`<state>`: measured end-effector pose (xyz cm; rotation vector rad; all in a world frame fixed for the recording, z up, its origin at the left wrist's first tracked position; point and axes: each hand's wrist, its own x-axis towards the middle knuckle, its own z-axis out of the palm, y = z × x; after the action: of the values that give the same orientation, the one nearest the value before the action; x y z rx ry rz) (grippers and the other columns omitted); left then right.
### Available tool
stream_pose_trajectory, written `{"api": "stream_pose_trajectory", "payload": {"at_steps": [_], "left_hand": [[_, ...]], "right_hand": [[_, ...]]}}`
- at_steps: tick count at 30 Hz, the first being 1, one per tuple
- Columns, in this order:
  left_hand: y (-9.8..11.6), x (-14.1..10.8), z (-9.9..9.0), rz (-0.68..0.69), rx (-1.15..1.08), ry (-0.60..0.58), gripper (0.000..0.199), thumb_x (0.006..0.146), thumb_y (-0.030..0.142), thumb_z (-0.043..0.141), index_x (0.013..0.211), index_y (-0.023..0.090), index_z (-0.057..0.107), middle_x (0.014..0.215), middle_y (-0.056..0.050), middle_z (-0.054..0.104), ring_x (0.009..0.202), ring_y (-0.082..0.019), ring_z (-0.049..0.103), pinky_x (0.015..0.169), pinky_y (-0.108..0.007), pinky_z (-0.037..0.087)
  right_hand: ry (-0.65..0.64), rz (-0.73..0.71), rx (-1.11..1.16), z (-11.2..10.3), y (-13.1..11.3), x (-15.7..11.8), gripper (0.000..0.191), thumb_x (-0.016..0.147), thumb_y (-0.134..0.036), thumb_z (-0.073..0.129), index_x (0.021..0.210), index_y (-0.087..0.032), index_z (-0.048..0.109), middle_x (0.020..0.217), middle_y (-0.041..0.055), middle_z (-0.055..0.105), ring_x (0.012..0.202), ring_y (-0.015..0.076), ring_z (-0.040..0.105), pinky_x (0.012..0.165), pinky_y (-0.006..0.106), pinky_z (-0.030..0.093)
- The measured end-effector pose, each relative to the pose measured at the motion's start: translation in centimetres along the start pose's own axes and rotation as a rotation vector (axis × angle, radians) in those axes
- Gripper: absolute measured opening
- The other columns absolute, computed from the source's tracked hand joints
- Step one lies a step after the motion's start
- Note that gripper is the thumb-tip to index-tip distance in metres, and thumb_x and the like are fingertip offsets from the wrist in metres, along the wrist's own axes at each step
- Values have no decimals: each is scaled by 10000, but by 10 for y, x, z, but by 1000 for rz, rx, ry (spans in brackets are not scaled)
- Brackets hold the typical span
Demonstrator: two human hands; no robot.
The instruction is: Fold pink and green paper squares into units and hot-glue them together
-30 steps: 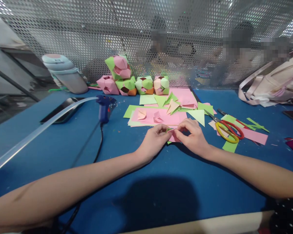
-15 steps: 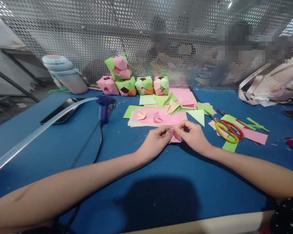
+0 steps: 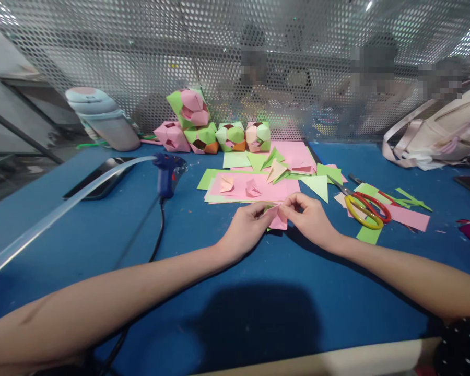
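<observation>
Between my two hands is a folded pink and green paper piece (image 3: 279, 221), just above the blue table. My left hand (image 3: 249, 225) is closed on its left side, thumb and fingers pinching it. From the right, my right hand (image 3: 306, 215) pinches its upper edge with thumb and forefinger. Fingers cover part of the piece. Just beyond lie stacked pink paper sheets (image 3: 235, 188) carrying small folded pieces, among them a pink one (image 3: 253, 188) and a peach one (image 3: 226, 184). Green folded pieces (image 3: 273, 158) rest behind them.
A blue glue gun (image 3: 166, 175) with a long clear glue stick stands left, its cord running toward me. Scissors (image 3: 363, 209) lie on paper scraps at right. Folded paper balls (image 3: 232, 137) line the perforated metal screen (image 3: 219, 68). A phone (image 3: 97, 180), bottle (image 3: 102, 119) and bag (image 3: 450, 125) are around.
The folded paper piece has turned slightly between my fingers, its pink lower part shifting a little left. Both hands stay nearly in place and keep their pinch.
</observation>
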<state>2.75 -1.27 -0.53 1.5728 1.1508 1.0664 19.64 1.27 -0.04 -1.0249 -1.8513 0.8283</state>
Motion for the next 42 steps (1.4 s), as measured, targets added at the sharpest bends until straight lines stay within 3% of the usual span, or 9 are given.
{"api": "stream_pose_trajectory", "payload": {"at_steps": [5,8,13,18,23,28,33,38,42], "left_hand": [[-3,2,-1,34,-43,16,260,868,341,547,976,150,686,948,-55,695,874,-171,606,806,-266,449],[-6,4,1,33,-81,75,239,830,315,600,995,149,649,977,-59,680,907,-172,612,816,-266,458],[-7,5,1,6,-40,173,168,788,277,627,883,154,565,837,-7,630,741,-125,592,661,-220,451],[-5,3,-2,34,98,139,65,769,200,594,811,149,597,776,2,632,731,-126,568,685,-231,434],[-3,1,-1,93,157,81,114,784,182,556,867,154,629,820,-4,646,737,-126,573,678,-229,432],[-4,1,2,61,123,118,145,779,217,577,910,160,603,837,-3,632,679,-112,552,603,-213,418],[-6,2,3,-18,-1,75,126,781,242,579,855,146,612,788,-7,641,680,-119,576,620,-220,440],[-6,2,1,-3,67,142,71,754,219,578,756,148,586,701,11,618,638,-116,561,585,-216,421],[-7,1,0,24,162,149,102,765,249,580,728,153,577,655,18,590,602,-113,521,573,-224,402]], "right_hand": [[-57,-30,20,2,1,-2,86,801,-213,592,861,-176,542,764,-11,558,691,113,502,651,246,419],[-97,2,3,5,3,-4,55,800,-186,577,813,-183,524,706,-33,540,639,99,488,612,233,402],[-127,14,15,8,4,-7,58,814,-177,555,771,-182,515,677,-44,546,623,92,497,596,221,397],[-154,15,-9,7,5,-7,103,830,-237,568,762,-178,519,704,-33,549,647,99,492,607,230,393],[-142,-2,-49,7,5,-6,99,854,-260,560,809,-179,525,690,-35,550,632,103,489,590,233,378],[-58,-86,-103,6,5,-7,143,853,-200,553,715,-169,530,658,-29,550,620,100,494,601,229,382],[-27,-130,-107,6,4,-7,147,855,-196,551,713,-167,528,663,-24,552,620,99,499,620,226,392],[-85,-106,-168,8,5,-7,116,851,-247,562,768,-171,536,704,-12,560,642,113,497,606,237,373],[-63,-122,-304,9,9,-7,239,861,-249,537,641,-180,473,598,-26,491,588,114,445,591,254,332]]}}
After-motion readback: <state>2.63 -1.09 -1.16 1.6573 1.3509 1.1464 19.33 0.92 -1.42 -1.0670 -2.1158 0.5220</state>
